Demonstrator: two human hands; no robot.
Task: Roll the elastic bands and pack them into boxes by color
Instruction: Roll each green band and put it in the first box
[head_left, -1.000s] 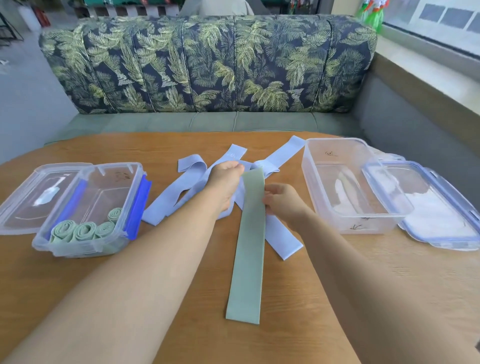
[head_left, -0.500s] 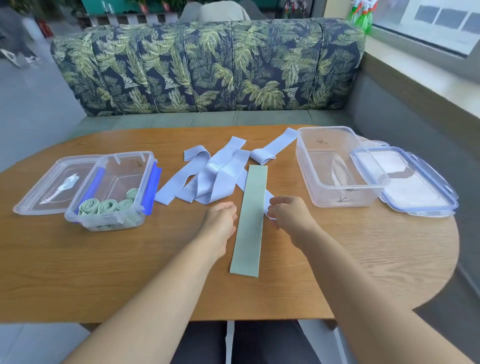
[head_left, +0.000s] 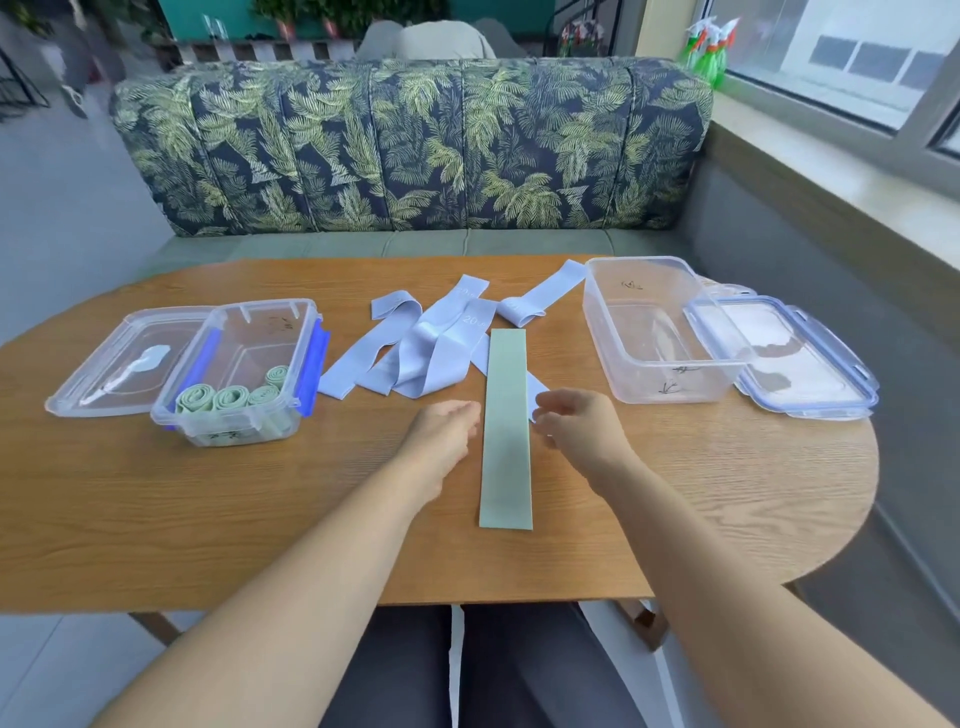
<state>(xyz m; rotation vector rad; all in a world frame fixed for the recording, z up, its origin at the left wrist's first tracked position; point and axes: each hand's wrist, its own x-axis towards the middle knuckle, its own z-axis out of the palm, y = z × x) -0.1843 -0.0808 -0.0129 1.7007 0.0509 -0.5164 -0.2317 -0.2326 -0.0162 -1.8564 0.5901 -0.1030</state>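
Observation:
A flat green elastic band (head_left: 506, 431) lies lengthwise on the wooden table (head_left: 208, 519) between my hands. My left hand (head_left: 441, 434) hovers just left of it with loosely curled fingers, holding nothing. My right hand (head_left: 576, 428) sits just right of it, fingers relaxed and empty. Several light blue bands (head_left: 426, 353) lie tangled beyond the green one. The left clear box (head_left: 306, 364) holds several rolled green bands (head_left: 228, 397). The right clear box (head_left: 649, 332) holds no bands.
A clear lid (head_left: 119, 364) lies left of the left box. A blue-edged lid (head_left: 789, 358) lies right of the right box. A leaf-patterned sofa (head_left: 415, 150) stands behind the table. The table's near edge is by my lap.
Both hands have let go of the green band's far end and drawn back toward me along its sides. The camera has pulled back, showing more of the table.

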